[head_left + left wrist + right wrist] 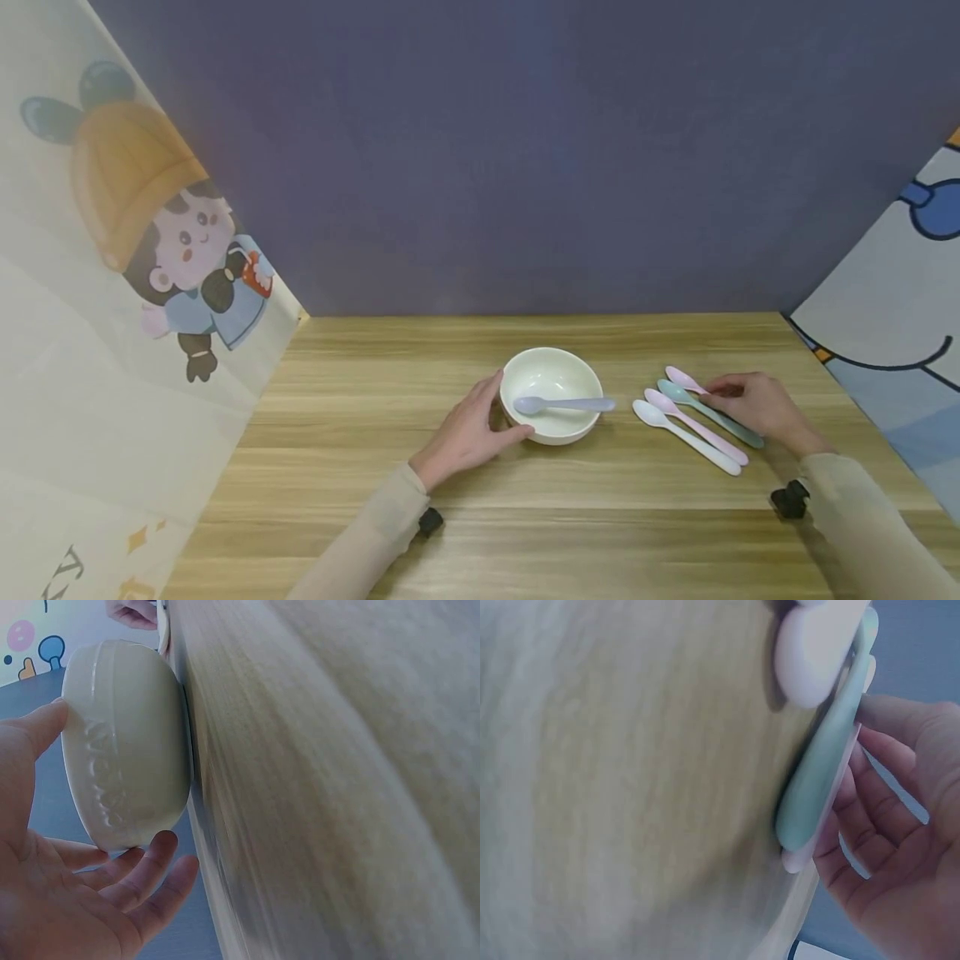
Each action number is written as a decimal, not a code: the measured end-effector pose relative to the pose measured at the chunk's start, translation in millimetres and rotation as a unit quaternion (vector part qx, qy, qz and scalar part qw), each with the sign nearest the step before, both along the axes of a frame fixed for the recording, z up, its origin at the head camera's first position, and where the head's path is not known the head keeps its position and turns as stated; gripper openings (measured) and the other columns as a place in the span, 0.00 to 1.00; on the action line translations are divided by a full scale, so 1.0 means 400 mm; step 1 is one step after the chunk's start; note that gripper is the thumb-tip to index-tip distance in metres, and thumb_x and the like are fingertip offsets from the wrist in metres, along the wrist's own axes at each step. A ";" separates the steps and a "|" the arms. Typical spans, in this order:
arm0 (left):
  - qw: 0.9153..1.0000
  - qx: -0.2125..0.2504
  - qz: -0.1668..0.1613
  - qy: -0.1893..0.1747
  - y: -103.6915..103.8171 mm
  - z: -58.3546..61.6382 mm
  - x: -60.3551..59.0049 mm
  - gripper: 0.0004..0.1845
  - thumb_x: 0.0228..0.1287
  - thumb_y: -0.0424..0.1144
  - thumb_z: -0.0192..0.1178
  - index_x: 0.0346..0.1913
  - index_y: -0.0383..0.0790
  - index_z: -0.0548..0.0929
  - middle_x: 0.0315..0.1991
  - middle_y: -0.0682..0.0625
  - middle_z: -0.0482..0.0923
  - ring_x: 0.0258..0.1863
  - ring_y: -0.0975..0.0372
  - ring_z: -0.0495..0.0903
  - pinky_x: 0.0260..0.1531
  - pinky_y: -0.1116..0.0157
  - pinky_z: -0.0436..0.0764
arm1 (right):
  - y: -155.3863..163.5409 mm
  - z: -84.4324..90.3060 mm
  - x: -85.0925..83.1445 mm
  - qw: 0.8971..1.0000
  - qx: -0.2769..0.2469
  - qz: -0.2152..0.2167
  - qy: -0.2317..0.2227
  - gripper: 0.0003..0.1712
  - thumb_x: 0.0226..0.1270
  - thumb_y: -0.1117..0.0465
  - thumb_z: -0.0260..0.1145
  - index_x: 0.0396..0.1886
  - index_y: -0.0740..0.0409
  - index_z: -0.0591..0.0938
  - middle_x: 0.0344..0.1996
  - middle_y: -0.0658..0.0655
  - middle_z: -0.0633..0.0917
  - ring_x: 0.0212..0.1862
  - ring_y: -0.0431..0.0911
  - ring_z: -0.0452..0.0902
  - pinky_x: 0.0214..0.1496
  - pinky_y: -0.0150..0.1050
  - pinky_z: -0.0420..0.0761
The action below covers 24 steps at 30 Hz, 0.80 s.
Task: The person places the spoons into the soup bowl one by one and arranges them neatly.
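Table [480,550]: wooden.
Bowl [547,373]: upright on the table.
Left hand [468,429]: clasps the bowl, thumb and fingers spread.
Right hand [765,408]: thumb and fingers pinch the far pink spoon [681,378].
Lavender spoon [577,405]: in the bowl, handle past the rim.
Nearer spoons: green spoon [712,412], pink spoon [696,425], white spoon [692,440].

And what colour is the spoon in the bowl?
The spoon is pale lavender, seen best in the head view.
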<state>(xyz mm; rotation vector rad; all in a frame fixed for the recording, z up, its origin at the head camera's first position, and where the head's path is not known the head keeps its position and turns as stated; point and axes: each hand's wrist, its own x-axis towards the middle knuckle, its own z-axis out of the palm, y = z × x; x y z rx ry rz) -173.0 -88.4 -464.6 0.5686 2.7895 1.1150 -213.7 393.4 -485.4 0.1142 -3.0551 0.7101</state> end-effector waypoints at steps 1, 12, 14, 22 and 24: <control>1.000 0.001 0.000 0.000 0.000 0.000 0.001 0.57 0.65 0.70 0.67 0.87 0.48 0.55 0.83 0.44 0.63 0.81 0.48 0.66 0.79 0.42 0.68 | 0.001 -0.001 -0.001 1.000 -0.002 -0.002 0.001 0.24 0.73 0.48 0.73 0.52 0.66 0.90 0.42 0.64 0.93 0.45 0.60 0.89 0.45 0.55 0.88; 1.000 0.002 -0.001 0.000 0.000 -0.002 0.000 0.57 0.65 0.70 0.67 0.87 0.48 0.55 0.83 0.44 0.62 0.81 0.48 0.65 0.79 0.41 0.68 | -0.004 0.000 0.006 1.000 -0.006 -0.004 0.005 0.22 0.73 0.50 0.74 0.50 0.67 0.91 0.41 0.65 0.93 0.43 0.58 0.88 0.43 0.51 0.87; 1.000 0.001 0.000 -0.001 0.000 -0.003 0.000 0.57 0.65 0.71 0.67 0.87 0.47 0.55 0.83 0.44 0.62 0.81 0.48 0.65 0.79 0.41 0.68 | -0.005 0.001 0.006 1.000 -0.006 -0.003 0.006 0.22 0.73 0.50 0.74 0.50 0.67 0.91 0.41 0.64 0.93 0.42 0.57 0.88 0.42 0.49 0.87; 1.000 -0.001 0.001 -0.002 -0.001 -0.003 -0.002 0.57 0.65 0.71 0.67 0.87 0.47 0.55 0.83 0.44 0.62 0.81 0.48 0.65 0.79 0.41 0.67 | -0.008 0.008 0.006 1.000 -0.002 -0.001 0.008 0.25 0.73 0.47 0.73 0.50 0.67 0.91 0.40 0.64 0.93 0.41 0.55 0.88 0.40 0.47 0.86; 1.000 -0.001 0.001 -0.001 -0.001 -0.003 -0.001 0.57 0.65 0.71 0.67 0.87 0.48 0.55 0.83 0.44 0.62 0.81 0.48 0.65 0.79 0.41 0.67 | -0.009 0.013 0.007 1.000 -0.001 -0.002 0.009 0.25 0.73 0.46 0.73 0.51 0.66 0.91 0.41 0.63 0.93 0.41 0.54 0.88 0.40 0.48 0.86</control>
